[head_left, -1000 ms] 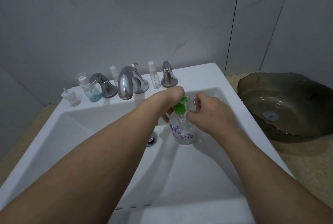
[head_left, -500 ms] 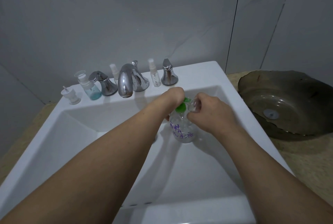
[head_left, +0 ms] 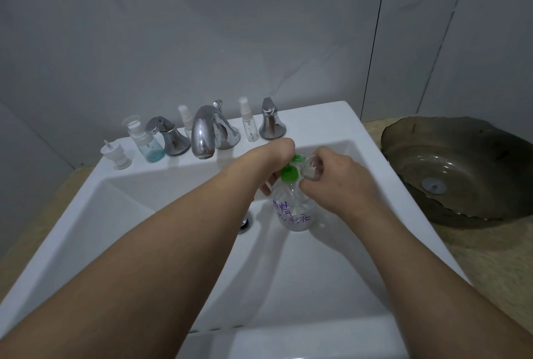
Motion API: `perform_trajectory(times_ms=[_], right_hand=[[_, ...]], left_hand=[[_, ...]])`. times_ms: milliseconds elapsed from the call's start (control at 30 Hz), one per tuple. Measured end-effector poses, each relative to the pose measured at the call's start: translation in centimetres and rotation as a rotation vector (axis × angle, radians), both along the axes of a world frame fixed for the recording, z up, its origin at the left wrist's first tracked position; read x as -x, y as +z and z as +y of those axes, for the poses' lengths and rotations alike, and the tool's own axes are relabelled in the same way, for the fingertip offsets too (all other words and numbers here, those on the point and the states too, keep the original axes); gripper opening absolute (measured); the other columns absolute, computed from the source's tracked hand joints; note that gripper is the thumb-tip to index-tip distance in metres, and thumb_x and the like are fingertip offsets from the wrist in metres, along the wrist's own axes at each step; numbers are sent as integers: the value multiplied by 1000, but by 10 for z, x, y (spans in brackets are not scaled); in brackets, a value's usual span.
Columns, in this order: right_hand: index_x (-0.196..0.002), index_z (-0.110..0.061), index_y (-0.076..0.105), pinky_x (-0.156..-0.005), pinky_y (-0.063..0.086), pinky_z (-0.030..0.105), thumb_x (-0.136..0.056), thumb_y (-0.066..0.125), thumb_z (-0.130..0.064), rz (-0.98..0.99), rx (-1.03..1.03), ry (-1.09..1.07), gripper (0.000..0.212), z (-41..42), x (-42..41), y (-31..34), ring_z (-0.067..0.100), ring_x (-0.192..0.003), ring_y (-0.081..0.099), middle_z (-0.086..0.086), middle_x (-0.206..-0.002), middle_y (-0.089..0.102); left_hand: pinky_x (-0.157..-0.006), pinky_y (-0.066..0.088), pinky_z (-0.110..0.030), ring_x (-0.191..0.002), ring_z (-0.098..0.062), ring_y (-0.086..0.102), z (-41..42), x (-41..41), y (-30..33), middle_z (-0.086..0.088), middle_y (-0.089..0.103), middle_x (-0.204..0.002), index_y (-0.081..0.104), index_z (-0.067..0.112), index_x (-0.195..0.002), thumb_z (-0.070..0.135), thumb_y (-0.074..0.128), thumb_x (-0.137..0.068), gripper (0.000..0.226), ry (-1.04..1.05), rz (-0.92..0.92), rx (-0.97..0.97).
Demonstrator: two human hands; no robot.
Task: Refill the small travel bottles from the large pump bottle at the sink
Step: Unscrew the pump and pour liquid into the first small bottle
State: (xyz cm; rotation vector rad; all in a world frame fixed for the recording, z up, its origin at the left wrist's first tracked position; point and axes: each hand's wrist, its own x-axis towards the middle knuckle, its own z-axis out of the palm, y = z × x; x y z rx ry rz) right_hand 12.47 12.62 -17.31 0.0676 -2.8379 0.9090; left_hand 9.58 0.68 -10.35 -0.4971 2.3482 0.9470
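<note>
- Large clear pump bottle [head_left: 294, 211] with purple handwriting, standing in the white sink [head_left: 331, 286] just right of the drain [head_left: 245, 221].
- Left hand [head_left: 278, 156] bent down over the green pump head [head_left: 289, 173]; fingers mostly hidden behind the wrist, so grip state not possible to tell from here — probably pressing the pump.
- Right hand [head_left: 331, 182] curled round a small clear travel bottle [head_left: 311, 169], held tilted with its mouth just beside the green spout.
- Step in hand, as a guess: pumping liquid into the small bottle.
- To do it well: keep the small mouth right under the spout tip, touching or nearly so; press slowly and fully; pause between strokes so nothing overflows; keep the big bottle flat on the basin floor to stop it sliding.
- Risk: a narrow neck and thick liquid mean drips down the outside and a slippery hold.
- Count on the sink ledge: two small spray bottles [head_left: 249, 124], one either side of the tap; one small bottle with blue liquid [head_left: 148, 142] at the left; one loose white pump cap [head_left: 116, 155] at the far left.
- One tap spout [head_left: 204, 133], two handles [head_left: 168, 136].
- One dark glass bowl [head_left: 461, 171] on the table to the right.
- Travel bottles in view: four, counting the one in the right hand; how full the spray bottles are is hard to tell.
</note>
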Motion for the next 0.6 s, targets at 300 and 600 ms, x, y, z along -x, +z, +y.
perform_trajectory(times_ms=[300, 600], right_hand=[[-85, -28, 45, -64, 35, 28, -72, 65, -37, -63, -52, 10, 26, 2, 0, -1, 22, -78, 52, -7, -86, 57], [-88, -28, 49, -70, 47, 32, -70, 64, -36, -42, -40, -2, 25, 0, 2, -2, 24, -86, 61, -4, -90, 65]], left_hand=[[-45, 33, -38, -105, -44, 58, 9, -1, -9, -23, 55, -124, 55, -1, -119, 15, 25, -95, 41, 27, 19, 24], [-49, 32, -34, -93, -35, 57, 4, -2, -4, -18, 60, -111, 55, 3, -104, 23, 24, -95, 38, -7, 10, 24]])
